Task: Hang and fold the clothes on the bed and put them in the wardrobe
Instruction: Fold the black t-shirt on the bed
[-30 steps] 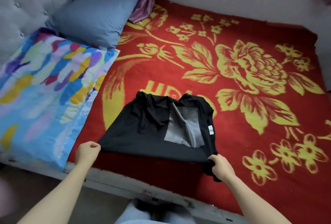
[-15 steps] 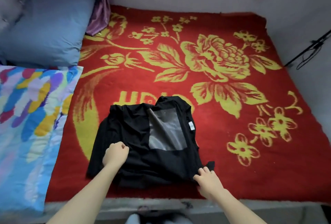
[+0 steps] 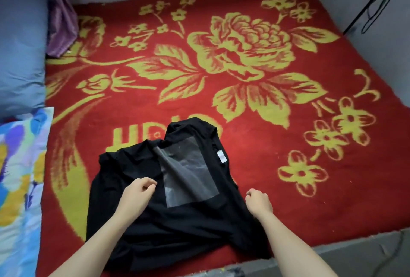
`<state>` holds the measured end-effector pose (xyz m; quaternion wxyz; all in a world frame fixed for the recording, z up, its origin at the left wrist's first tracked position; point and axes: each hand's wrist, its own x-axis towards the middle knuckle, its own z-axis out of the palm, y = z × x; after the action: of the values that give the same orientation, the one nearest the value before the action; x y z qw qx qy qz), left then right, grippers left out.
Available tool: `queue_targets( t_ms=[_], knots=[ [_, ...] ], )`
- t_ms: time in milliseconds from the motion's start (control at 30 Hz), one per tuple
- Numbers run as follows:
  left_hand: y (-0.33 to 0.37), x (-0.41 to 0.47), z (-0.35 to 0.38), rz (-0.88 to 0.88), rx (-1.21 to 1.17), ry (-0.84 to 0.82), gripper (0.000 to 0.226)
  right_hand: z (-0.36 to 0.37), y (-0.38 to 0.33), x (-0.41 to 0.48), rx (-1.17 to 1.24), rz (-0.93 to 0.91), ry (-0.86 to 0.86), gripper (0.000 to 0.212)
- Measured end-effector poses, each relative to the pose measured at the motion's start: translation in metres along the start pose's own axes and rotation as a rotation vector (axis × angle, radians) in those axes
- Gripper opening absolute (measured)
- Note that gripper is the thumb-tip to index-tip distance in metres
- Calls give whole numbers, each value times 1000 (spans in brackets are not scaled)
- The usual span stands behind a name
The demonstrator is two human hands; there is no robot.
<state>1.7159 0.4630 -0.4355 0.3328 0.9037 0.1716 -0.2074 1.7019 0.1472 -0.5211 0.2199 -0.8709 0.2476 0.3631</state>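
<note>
black shirt [image 3: 177, 228] — long axis near-to-far, leaning right | left hand [image 3: 137, 194] perhaps pinching it

We see the shirt [image 3: 188, 232] lying on the blanket [image 3: 288, 199] near its front edge, our left hand [image 3: 137, 194] upon it and our right hand [image 3: 258, 202] at its right side, with a pillow [image 3: 20, 55] along the blanket's left edge and a quilt [image 3: 17, 188] at its front-left corner.
</note>
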Motion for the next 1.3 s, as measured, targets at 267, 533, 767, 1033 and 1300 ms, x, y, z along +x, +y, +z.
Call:
queue_targets(
  t_ms=[267, 533, 767, 1033, 1300],
  knots=[
    [-17, 9, 10, -115, -51, 10, 18, 30, -18, 52, 71, 8, -31, 33],
    [-30, 7, 11, -136, -45, -9, 18, 62, -41, 59, 527, 230, -24, 26],
    [-23, -1, -4, -166, -150, 47, 22, 30, -30, 32, 885, 60, 39, 50],
    [31, -19, -16, 36, -173, 19, 16, -97, -48, -66, 854, -493, 113, 36],
    [136, -47, -76, 514, -344, 22, 36, -225, -100, -208, 696, -881, -198, 36]
  ],
)
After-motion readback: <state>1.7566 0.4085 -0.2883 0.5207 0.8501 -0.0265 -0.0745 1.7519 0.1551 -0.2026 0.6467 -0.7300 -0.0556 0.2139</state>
